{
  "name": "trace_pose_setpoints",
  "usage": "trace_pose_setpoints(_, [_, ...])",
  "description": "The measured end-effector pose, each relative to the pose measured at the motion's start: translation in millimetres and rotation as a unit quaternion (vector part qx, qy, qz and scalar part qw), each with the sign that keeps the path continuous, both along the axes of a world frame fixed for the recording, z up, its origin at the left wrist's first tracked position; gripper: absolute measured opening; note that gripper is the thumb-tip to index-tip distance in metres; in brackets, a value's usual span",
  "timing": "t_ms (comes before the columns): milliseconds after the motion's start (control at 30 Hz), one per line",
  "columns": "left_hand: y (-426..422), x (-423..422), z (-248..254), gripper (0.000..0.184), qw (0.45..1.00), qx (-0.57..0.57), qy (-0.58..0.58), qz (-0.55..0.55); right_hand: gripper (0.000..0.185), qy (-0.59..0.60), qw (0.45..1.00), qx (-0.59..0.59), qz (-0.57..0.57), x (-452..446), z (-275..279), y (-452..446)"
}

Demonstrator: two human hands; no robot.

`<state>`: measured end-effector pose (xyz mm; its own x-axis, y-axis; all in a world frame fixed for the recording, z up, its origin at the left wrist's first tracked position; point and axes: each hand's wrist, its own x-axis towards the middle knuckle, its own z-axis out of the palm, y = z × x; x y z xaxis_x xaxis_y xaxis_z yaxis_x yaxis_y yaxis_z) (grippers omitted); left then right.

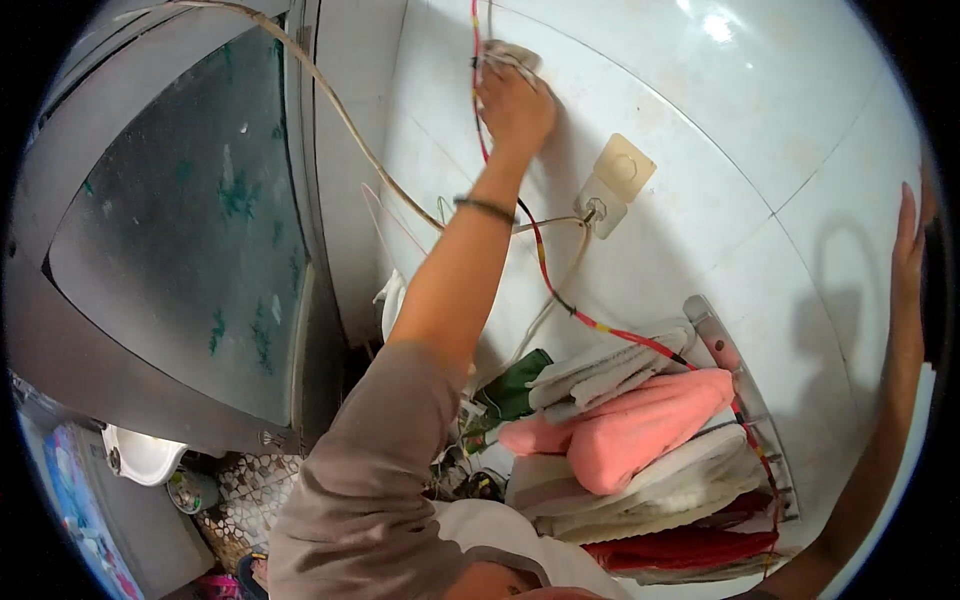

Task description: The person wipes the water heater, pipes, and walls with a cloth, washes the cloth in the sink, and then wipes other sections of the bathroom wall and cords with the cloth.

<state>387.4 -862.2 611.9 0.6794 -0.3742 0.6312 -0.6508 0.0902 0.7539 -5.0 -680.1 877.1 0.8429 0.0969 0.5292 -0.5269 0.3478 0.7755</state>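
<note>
My left hand (517, 105), with a dark band at the wrist, reaches up the white tiled wall (690, 230). Its fingers are closed on a crumpled greyish-brown cloth (513, 58) pressed against the tiles. Right beside those fingers runs a red, black and yellow cable (477, 100). Below the hand is a wall socket (603, 212) with its beige cover raised and a plug in it. At the far right edge, my right hand (908, 230) has its fingers stretched out near the wall, partly cut off by the frame, with nothing visible in it.
A grey refrigerator (190, 220) stands at the left. Pink, white and red towels (640, 430) hang on a metal rack (715, 340) at the lower right. A beige cord (345, 110) crosses to the socket. A white basin (145, 455) and patterned floor (255, 490) show at the lower left.
</note>
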Motion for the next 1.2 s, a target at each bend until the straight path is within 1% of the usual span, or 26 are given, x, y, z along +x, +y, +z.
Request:
trace_pose_setpoints(33, [-13.8,14.3,8.7,0.056,0.997,-0.001,0.074,-0.003,0.049,0.005,1.0,-0.007,-0.004,1.3,0.6,2.1])
trace_pose_setpoints(133, [8.0,10.5,14.1,0.054,0.995,0.054,0.078,-0.021,0.05,0.016,0.999,-0.028,-0.004,5.4,2.9,7.1])
trace_pose_setpoints(167, [25.5,7.1,7.4,0.053,0.992,0.107,0.033,-0.061,0.05,0.017,0.999,-0.031,-0.003,6.4,2.8,8.7])
trace_pose_setpoints(267, [68.4,-24.6,-25.8,0.048,0.979,0.154,-0.092,-0.099,0.051,0.019,0.999,-0.034,0.003,9.8,3.7,11.4])
trace_pose_setpoints(333, [111.2,-31.3,-28.2,0.045,0.984,-0.032,-0.137,-0.114,0.051,0.022,0.999,-0.037,0.01,15.2,2.5,12.9])
trace_pose_setpoints(367, [126.8,-28.4,-21.3,0.044,0.972,-0.127,-0.158,-0.12,0.051,0.015,0.999,-0.032,0.006,16.5,2.1,15.1])
trace_pose_setpoints(400, [132.4,-19.7,-13.5,0.042,0.961,-0.232,-0.099,-0.109,0.052,0.009,1.0,-0.026,0.0,17.6,-0.3,18.2])
trace_pose_setpoints(433, [141.8,-4.7,2.0,0.039,0.954,-0.279,-0.004,-0.106,0.052,0.002,1.0,-0.02,-0.006,18.9,-1.8,20.1])
trace_pose_setpoints(467, [124.3,24.7,4.8,0.035,0.964,-0.263,0.046,0.016,0.052,0.004,1.0,-0.024,-0.01,19.9,-2.4,20.6])
trace_pose_setpoints(533, [76.4,94.7,-5.5,0.035,0.954,-0.256,0.151,0.035,0.052,0.008,0.999,-0.03,-0.019,19.4,-3.2,21.0])
trace_pose_setpoints(567, [46.9,122.8,-19.6,0.036,0.946,-0.215,0.24,-0.034,0.052,0.01,0.999,-0.033,-0.012,17.2,-1.4,18.9])
trace_pose_setpoints(600, [3.2,136.7,-38.5,0.037,0.905,-0.246,0.333,-0.094,0.052,0.011,0.999,-0.037,-0.006,14.9,1.6,15.5])
trace_pose_setpoints(633, [-25.8,143.9,-50.7,0.038,0.851,-0.271,0.423,-0.153,0.052,0.014,0.999,-0.041,0.0,13.4,4.2,12.1])
trace_pose_setpoints(700, [-16.0,105.2,-46.4,0.037,0.828,-0.191,0.473,-0.231,0.052,0.027,0.998,-0.053,0.005,11.0,8.6,7.9])
trace_pose_setpoints(733, [-59.7,111.8,-71.5,0.039,0.899,-0.117,0.374,-0.196,0.051,0.034,0.998,-0.057,0.005,9.3,10.8,6.9])
trace_pose_setpoints(767, [-102.3,118.2,-96.0,0.041,0.951,-0.048,0.269,-0.143,0.051,0.041,0.997,-0.061,0.005,7.7,13.2,6.2])
trace_pose_setpoints(833, [-97.8,83.0,-95.3,0.047,0.874,-0.169,0.359,-0.281,0.051,0.053,0.997,-0.06,0.009,5.5,13.0,3.8])
trace_pose_setpoints(900, [-26.0,44.7,-90.0,0.055,0.898,-0.159,0.216,-0.35,0.051,0.056,0.997,-0.049,0.018,7.0,12.6,3.7])
trace_pose_setpoints(933, [4.5,30.9,-97.3,0.058,0.946,-0.092,-0.006,-0.31,0.05,0.057,0.997,-0.045,0.022,7.4,12.3,5.0])
trace_pose_setpoints(967, [31.9,15.8,-111.3,0.06,0.956,-0.098,-0.152,-0.231,0.051,0.047,0.998,-0.045,0.002,8.6,9.9,7.9])
trace_pose_setpoints(1033, [54.9,16.1,-120.1,0.061,0.938,-0.006,-0.266,-0.221,0.051,0.034,0.998,-0.048,-0.028,20.4,-0.4,19.4])
trace_pose_setpoints(1067, [65.1,29.3,-122.4,0.061,0.923,0.093,-0.23,-0.294,0.05,0.029,0.997,-0.048,-0.044,24.2,-3.3,22.5])
trace_pose_setpoints(1100, [71.3,34.7,-127.4,0.06,0.891,0.194,-0.189,-0.365,0.05,0.039,0.998,-0.051,-0.026,20.3,-1.0,18.5])
trace_pose_setpoints(1133, [53.5,40.4,-129.1,0.059,0.866,0.262,-0.108,-0.413,0.05,0.052,0.997,-0.051,-0.009,12.6,5.2,11.0])
trace_pose_setpoints(1167, [15.9,54.3,-127.9,0.057,0.83,0.325,-0.027,-0.453,0.05,0.063,0.997,-0.053,0.009,8.3,9.3,6.9])
trace_pose_setpoints(1200, [-1.6,54.4,-137.1,0.054,0.831,0.328,0.011,-0.449,0.05,0.065,0.996,-0.053,0.007,7.6,10.1,6.9])
